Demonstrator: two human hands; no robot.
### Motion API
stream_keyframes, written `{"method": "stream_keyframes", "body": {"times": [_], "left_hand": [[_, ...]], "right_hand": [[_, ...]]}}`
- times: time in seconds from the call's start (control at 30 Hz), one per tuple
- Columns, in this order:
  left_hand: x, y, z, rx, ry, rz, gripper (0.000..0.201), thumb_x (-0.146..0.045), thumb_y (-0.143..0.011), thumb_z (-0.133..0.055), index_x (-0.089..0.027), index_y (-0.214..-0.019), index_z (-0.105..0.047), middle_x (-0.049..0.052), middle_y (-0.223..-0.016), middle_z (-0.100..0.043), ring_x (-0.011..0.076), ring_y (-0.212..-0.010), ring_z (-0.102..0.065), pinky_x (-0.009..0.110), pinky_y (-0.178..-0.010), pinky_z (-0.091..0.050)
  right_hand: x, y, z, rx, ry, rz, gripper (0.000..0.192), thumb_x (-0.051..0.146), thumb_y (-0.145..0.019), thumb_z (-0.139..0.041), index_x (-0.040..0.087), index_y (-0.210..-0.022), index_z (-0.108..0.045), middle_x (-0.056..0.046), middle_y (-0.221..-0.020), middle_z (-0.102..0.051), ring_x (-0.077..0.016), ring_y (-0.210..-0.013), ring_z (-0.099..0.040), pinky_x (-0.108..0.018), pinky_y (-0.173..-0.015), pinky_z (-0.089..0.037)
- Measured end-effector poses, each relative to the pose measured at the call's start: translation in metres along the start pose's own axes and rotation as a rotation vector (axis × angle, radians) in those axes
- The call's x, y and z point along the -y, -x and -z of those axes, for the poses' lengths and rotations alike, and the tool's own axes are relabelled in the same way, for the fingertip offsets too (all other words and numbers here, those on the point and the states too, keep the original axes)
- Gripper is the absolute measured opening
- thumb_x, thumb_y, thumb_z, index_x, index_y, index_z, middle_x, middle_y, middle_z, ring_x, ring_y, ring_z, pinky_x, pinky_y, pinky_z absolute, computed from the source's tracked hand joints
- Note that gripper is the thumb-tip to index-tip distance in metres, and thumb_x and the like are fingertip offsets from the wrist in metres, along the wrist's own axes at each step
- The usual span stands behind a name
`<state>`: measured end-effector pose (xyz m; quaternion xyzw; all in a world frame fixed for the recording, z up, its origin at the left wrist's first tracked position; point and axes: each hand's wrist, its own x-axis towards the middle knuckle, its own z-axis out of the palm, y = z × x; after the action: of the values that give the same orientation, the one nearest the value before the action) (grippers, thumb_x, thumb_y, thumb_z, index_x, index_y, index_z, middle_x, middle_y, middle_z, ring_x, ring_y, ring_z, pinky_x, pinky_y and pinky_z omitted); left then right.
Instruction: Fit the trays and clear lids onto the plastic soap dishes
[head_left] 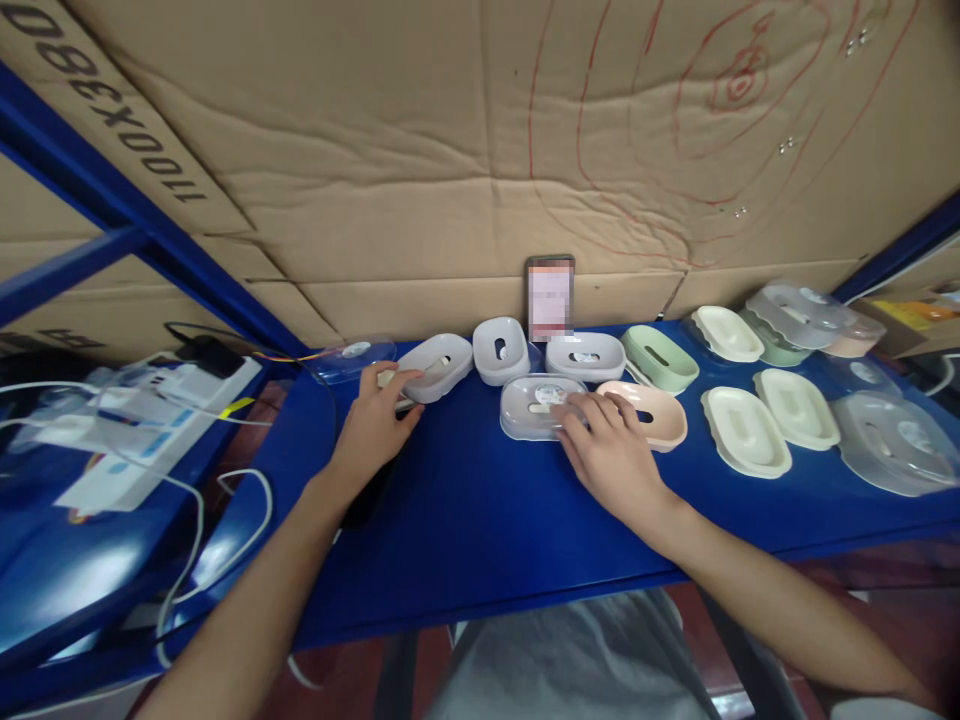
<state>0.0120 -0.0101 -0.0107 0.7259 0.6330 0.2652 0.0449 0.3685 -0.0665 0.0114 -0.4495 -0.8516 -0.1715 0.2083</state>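
Note:
My left hand (pixel 375 418) has its fingers curled at the left end of a grey soap dish (pixel 450 372). A pale edge shows beside those fingers; what it belongs to is partly hidden. My right hand (pixel 611 440) grips the right end of a grey soap dish with a clear lid (pixel 521 408). Just behind that hand lies a peach soap dish (pixel 670 425), partly covered by the fingers. Two more grey dishes, one upright-turned (pixel 500 350) and one lengthwise (pixel 585 357), sit behind, with a green dish (pixel 660 358) on their right.
Cream trays (pixel 746 432) and lidded soap boxes (pixel 896 440) lie on the right of the blue table (pixel 480 530). A phone (pixel 550 298) leans on the cardboard wall (pixel 390 150). At left are a white power strip (pixel 161 435) and loose cables.

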Motion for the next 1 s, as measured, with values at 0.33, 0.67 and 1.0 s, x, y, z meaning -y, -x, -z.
{"method": "stream_keyframes", "body": {"times": [0.33, 0.67, 1.0], "left_hand": [[-0.007, 0.000, -0.005, -0.013, 0.085, -0.151, 0.037, -0.019, -0.098, -0.052, -0.022, -0.131, -0.069, 0.012, -0.147, -0.053, 0.0174, -0.091, -0.068, 0.047, -0.105, -0.060], [-0.035, 0.007, 0.018, -0.008, 0.220, -0.155, 0.036, -0.030, -0.102, -0.056, -0.025, -0.136, -0.068, 0.010, -0.140, -0.056, 0.0149, -0.085, -0.068, 0.038, -0.089, -0.066], [-0.080, 0.057, 0.036, 0.689, 0.478, -0.265, 0.049, -0.022, -0.097, -0.057, -0.035, -0.144, -0.059, 0.008, -0.147, -0.058, 0.0131, -0.081, -0.072, 0.032, -0.080, -0.066]], "right_hand": [[0.010, -0.002, 0.005, -0.037, -0.068, 0.066, 0.030, 0.026, -0.109, -0.056, 0.015, -0.133, -0.069, -0.017, -0.139, -0.070, -0.0326, -0.126, -0.062, -0.050, -0.114, -0.041], [0.013, 0.000, 0.008, -0.022, -0.169, 0.137, 0.033, 0.028, -0.109, -0.056, 0.016, -0.137, -0.070, -0.017, -0.143, -0.068, -0.0328, -0.132, -0.061, -0.053, -0.116, -0.045], [0.028, 0.008, -0.008, 0.083, -0.296, 0.384, 0.056, 0.008, -0.104, -0.053, 0.011, -0.161, -0.049, -0.015, -0.162, -0.056, -0.0264, -0.153, -0.048, -0.050, -0.128, -0.040]]}}
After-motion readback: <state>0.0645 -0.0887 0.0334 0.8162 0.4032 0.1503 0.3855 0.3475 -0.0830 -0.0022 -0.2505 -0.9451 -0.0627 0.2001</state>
